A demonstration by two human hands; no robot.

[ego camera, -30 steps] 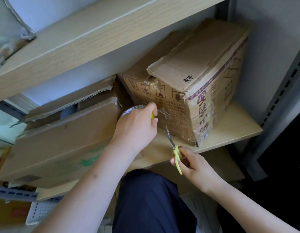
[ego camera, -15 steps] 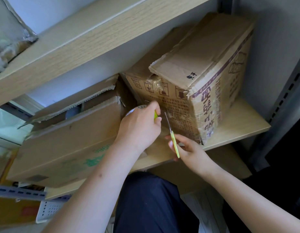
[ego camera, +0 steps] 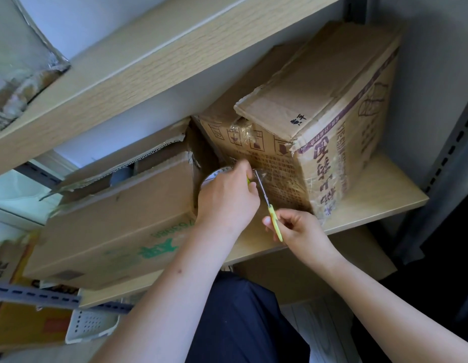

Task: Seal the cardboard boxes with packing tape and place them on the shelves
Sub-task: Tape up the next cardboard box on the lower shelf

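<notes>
Left hand (ego camera: 227, 197) and right hand (ego camera: 298, 227) both gripping

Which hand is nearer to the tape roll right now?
Left. The left hand grips the tape roll against the box. The right hand is lower and to the right, holding the scissors.

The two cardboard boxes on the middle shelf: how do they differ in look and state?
The right box carries purple print and handling symbols, while the left box shows green print. The right box stands taller with its top flaps folded down and clear tape on its front; the left box lies lower, its top flaps gaping with a torn edge. Both are worn brown cardboard resting on the same wooden shelf.
</notes>
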